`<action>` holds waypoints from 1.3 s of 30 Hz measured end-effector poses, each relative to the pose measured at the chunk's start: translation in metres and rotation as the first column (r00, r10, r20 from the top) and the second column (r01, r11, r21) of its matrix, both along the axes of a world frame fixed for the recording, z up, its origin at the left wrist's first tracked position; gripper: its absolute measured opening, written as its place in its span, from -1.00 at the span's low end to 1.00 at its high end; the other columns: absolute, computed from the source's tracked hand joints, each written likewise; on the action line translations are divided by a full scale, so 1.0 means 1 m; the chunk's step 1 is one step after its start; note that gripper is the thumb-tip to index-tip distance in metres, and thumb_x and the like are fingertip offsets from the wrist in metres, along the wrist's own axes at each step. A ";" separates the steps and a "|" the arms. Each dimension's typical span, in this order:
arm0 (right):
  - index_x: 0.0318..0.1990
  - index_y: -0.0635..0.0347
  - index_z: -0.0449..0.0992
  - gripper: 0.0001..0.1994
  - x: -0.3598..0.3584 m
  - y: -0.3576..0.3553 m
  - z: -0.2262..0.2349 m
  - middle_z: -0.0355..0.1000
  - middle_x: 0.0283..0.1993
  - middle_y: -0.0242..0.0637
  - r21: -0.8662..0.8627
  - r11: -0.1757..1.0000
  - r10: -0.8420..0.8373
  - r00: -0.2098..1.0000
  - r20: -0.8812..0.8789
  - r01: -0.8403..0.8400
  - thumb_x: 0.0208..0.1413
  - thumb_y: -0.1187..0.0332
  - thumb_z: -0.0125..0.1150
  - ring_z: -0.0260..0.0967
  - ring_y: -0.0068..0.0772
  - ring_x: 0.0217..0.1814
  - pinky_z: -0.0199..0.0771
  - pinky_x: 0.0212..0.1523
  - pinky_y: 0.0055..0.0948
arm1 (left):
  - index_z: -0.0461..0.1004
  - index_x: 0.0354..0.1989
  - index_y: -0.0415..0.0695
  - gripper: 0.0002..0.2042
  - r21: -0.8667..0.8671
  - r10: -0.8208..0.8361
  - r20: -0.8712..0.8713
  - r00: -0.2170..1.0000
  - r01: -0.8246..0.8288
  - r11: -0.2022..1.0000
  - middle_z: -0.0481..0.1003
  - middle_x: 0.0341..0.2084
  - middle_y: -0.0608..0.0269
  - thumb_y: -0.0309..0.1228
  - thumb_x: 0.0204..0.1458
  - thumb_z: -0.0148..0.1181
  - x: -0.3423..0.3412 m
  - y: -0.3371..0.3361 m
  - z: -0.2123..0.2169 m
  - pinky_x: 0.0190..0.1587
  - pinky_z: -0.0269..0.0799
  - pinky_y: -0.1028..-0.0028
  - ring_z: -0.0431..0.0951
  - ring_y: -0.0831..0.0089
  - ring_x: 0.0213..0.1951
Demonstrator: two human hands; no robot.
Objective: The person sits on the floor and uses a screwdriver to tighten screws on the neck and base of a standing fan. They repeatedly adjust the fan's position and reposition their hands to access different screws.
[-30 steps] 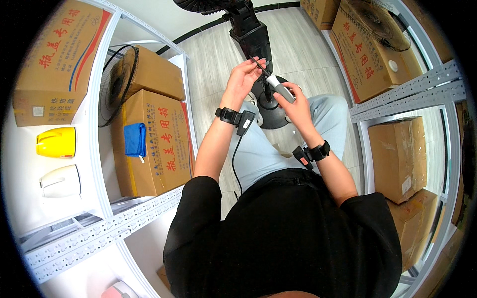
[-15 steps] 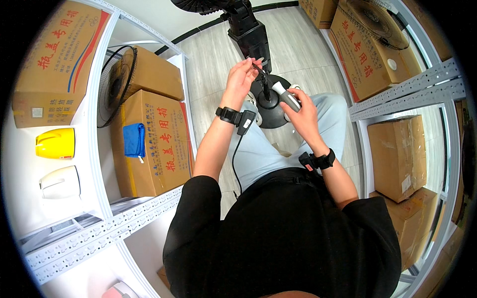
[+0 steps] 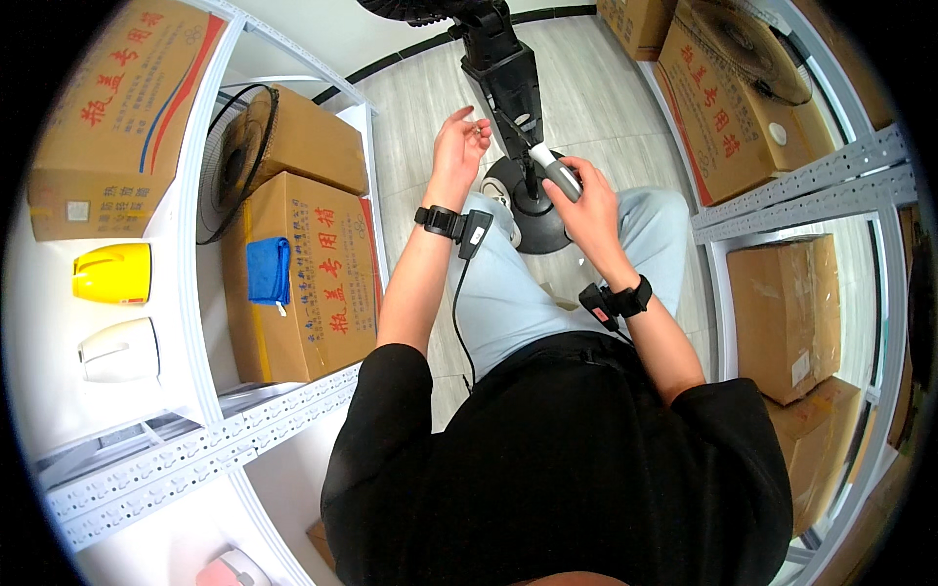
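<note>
**Screwdriver at the stand's column, looks mid-job; both wire grilles off the stand**

Left shelf: glossy yellow plastic mug-shaped vessel (image 3: 112, 273) and a white one like it (image 3: 119, 350) side by side, no hand near. Next, round black wire grille (image 3: 264, 146) leans by a brown cardboard carton with red print (image 3: 303, 293); small blue fabric pouch (image 3: 267, 271) is on that carton. None of it in use right now.

Left hand (image 3: 462, 148): raised just left of the column, fingers partly curled, clear of the screwdriver handle. Can't tell if the fingertips pinch something small; grip state unclear.

Centre: black plastic stand column (image 3: 503, 83) above a round black base (image 3: 537, 230), between the person's legs. A thin dark rod seems to join them, so I'd count that as done. Black ribbed round part (image 3: 405, 8) at the top is cut off by the frame edge.

Screwdriver with grey-and-white handle (image 3: 560, 179): dark shaft points up-left across the column's lower end. Tip contact can't be confirmed, nor any fastener seen, so can't say what's tightened or loose.

Right hand (image 3: 592, 210): grip closed round the grey part of that handle, firm by the look of it.

Right shelf: second round wire grille (image 3: 743, 49) rests on a carton, small round white cap (image 3: 778, 133) near it. Both apart from the stand; as I read it, that part is undone.
</note>
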State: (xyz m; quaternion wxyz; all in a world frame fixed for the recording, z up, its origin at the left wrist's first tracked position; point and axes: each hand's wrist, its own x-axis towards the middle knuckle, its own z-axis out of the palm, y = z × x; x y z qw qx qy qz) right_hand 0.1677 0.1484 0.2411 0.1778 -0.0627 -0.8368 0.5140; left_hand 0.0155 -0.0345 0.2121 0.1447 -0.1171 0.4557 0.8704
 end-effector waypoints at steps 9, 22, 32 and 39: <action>-0.04 0.25 0.38 -0.61 -0.010 -0.008 -0.004 0.41 -0.33 -0.29 -0.748 0.664 0.328 0.897 0.298 0.006 0.10 0.17 0.22 0.37 -0.61 -0.57 0.27 -0.63 -0.64 | 0.22 0.20 -0.10 -0.48 -0.085 -0.123 -0.052 0.991 0.119 0.989 0.44 -0.51 0.14 -0.63 -0.02 -0.21 -0.009 0.006 0.016 -0.46 0.34 0.58 0.41 0.51 -0.51; 0.01 0.25 0.39 -0.59 -0.014 -0.010 -0.005 0.44 -0.41 -0.37 -0.559 0.827 0.249 0.931 0.268 -0.060 0.11 0.16 0.19 0.36 -0.64 -0.54 0.28 -0.57 -0.63 | 0.21 0.20 -0.09 -0.48 -0.092 -0.122 -0.060 0.991 0.117 0.989 0.43 -0.53 0.17 -0.63 -0.02 -0.21 -0.009 0.007 0.015 -0.47 0.33 0.59 0.39 0.51 -0.52; -0.09 0.25 0.40 -0.67 -0.019 0.000 0.000 0.42 -0.41 -0.37 -0.903 0.430 0.481 0.849 0.220 -0.009 0.17 0.15 0.12 0.28 -0.68 -0.54 0.11 -0.67 -0.71 | 0.20 0.21 -0.07 -0.47 -0.106 -0.126 -0.047 0.991 0.120 0.987 0.43 -0.55 0.18 -0.64 -0.01 -0.21 -0.008 0.007 0.015 -0.50 0.32 0.58 0.38 0.52 -0.55; -0.11 0.21 0.38 -0.69 -0.018 -0.004 0.006 0.40 -0.40 -0.41 -0.841 0.540 0.455 0.851 0.263 -0.029 0.20 0.15 0.08 0.22 -0.73 -0.55 0.01 -0.70 -0.75 | 0.16 0.23 -0.06 -0.46 -0.078 -0.139 -0.058 0.989 0.134 0.988 0.43 -0.52 0.17 -0.64 -0.01 -0.20 -0.008 0.007 0.013 -0.49 0.33 0.58 0.39 0.52 -0.54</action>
